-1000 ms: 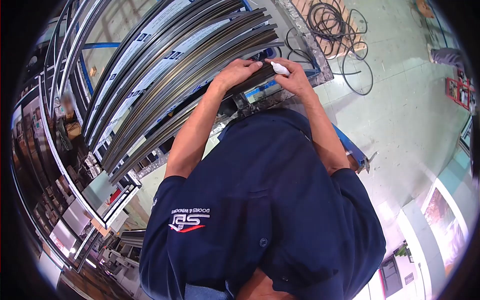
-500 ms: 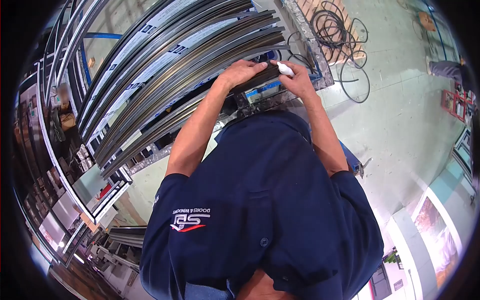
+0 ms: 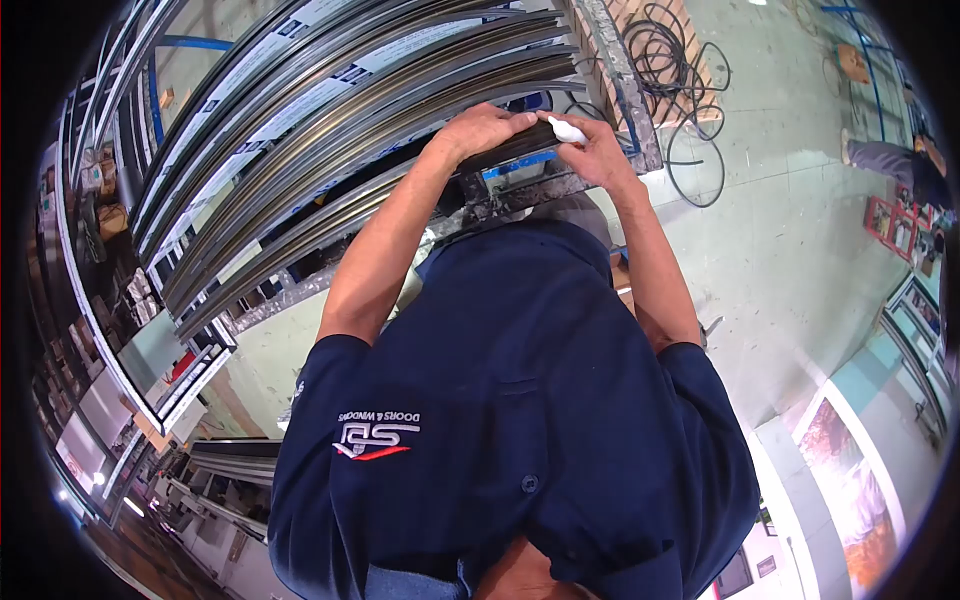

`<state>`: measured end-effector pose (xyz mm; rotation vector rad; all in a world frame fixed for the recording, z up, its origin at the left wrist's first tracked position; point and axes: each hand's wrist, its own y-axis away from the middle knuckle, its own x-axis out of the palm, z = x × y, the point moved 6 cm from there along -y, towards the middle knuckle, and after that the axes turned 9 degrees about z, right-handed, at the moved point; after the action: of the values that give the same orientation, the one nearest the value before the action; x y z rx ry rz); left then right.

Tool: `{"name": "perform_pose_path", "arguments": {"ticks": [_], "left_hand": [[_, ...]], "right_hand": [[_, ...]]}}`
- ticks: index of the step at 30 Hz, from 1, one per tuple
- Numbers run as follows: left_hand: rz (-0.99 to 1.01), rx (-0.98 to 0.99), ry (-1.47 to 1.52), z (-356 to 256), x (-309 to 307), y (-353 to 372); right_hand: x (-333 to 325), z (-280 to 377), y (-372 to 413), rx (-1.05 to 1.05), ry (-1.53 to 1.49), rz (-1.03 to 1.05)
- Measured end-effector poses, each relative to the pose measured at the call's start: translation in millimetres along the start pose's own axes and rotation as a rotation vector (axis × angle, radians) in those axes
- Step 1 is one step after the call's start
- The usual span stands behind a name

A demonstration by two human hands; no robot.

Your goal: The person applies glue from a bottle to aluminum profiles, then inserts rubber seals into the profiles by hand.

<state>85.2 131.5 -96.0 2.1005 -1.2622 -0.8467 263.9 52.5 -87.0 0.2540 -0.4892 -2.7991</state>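
Long dark metal profiles (image 3: 330, 140) lie side by side on a rack in front of me. My left hand (image 3: 487, 130) rests at the right end of the nearest profiles, with the thumb pointing right; what its curled fingers grip is hidden. Close beside it, my right hand (image 3: 597, 155) holds a small white bottle (image 3: 567, 129), its tip turned toward the profile ends. The fingertips of the two hands are almost touching.
A coil of black hose (image 3: 660, 65) lies on a wooden pallet (image 3: 700, 100) beyond the rack's right end. Farther right are a red crate (image 3: 890, 226) and another person's legs (image 3: 885, 165). Framed pieces (image 3: 150, 400) stand at the left.
The view has shifted slightly. Both hands remain at the profile ends, and the right hand still has the bottle. More of the other person shows at the right.
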Motion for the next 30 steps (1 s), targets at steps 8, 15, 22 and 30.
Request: {"name": "perform_pose_path", "arguments": {"ticks": [8,15,22,30], "left_hand": [[-0.673,0.465,-0.326,-20,12,45],[-0.922,0.489,-0.599,-58,65,70],[-1.046,0.325,-0.662,-59,83,54],[-1.021,0.302,-0.683,-60,84,55]], "right_hand": [[-13,12,-10,-0.039,0.139,0.152],[-20,12,-15,-0.052,0.203,0.205],[-23,18,-15,-0.054,0.222,0.186],[-25,25,-13,-0.013,0.248,0.204]]}}
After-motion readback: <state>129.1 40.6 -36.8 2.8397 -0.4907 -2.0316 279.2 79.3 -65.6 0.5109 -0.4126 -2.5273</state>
